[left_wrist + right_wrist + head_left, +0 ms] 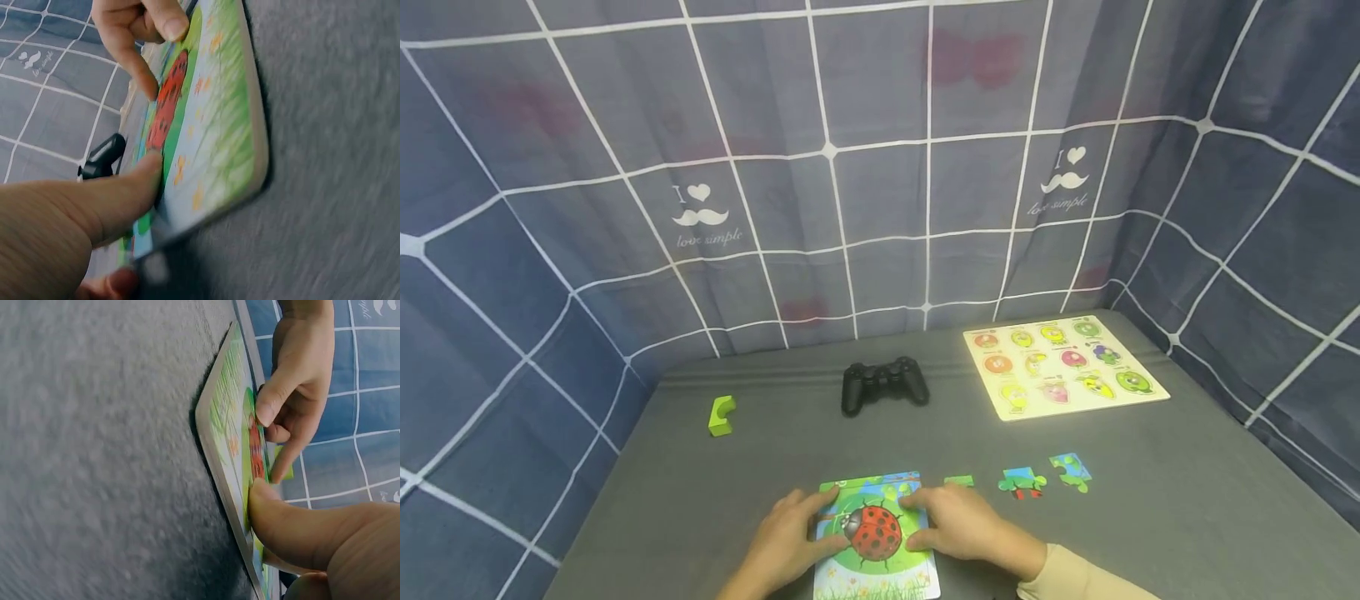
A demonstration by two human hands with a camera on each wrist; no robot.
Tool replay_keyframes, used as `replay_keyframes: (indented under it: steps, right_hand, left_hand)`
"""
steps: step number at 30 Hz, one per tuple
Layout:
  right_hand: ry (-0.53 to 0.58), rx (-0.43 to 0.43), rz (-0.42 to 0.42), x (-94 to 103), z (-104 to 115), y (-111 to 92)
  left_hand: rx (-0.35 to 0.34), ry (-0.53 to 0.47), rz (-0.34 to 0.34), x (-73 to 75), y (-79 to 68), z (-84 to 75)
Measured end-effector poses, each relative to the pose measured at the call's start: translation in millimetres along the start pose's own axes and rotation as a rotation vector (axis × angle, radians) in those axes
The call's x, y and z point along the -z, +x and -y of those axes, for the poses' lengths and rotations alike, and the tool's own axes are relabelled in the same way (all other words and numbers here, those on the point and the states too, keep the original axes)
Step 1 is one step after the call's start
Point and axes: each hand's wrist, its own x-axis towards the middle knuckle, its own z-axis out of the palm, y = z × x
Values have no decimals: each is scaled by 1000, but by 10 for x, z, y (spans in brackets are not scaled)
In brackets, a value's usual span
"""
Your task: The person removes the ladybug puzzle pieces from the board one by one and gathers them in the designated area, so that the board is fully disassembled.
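Left hand (786, 533), right hand (961, 522) — both touching ladybug puzzle (876, 535).

The head view looks forward and down from above the table (662, 508), farthest back, and takes in the grid curtain (880, 208). Both wrist views look in close and low (rolled sideways, I note, in opposite directions). The left faces across the ladybug board (876, 533) toward the right hand (958, 521); the right, toward the left hand (784, 533). All three share the ladybug board.

Grid-patterned curtain (887, 200): "I", heart (699, 192), moustache (702, 218), "love simple"; printed twice.
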Motion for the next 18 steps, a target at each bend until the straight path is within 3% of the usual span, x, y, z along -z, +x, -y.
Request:
replay_keyframes:
  steps: [3, 9, 18]
  right_hand:
    - [41, 10, 2, -27, 5, -9]
    - [74, 30, -12, -59, 8, -2]
    - [38, 6, 21, -26, 25, -42]
  left_hand:
    - [-20, 18, -37, -53, -23, -90]
    - [-187, 26, -52, -215, -41, -224]
    - [-221, 85, -50, -299, -60, -226]
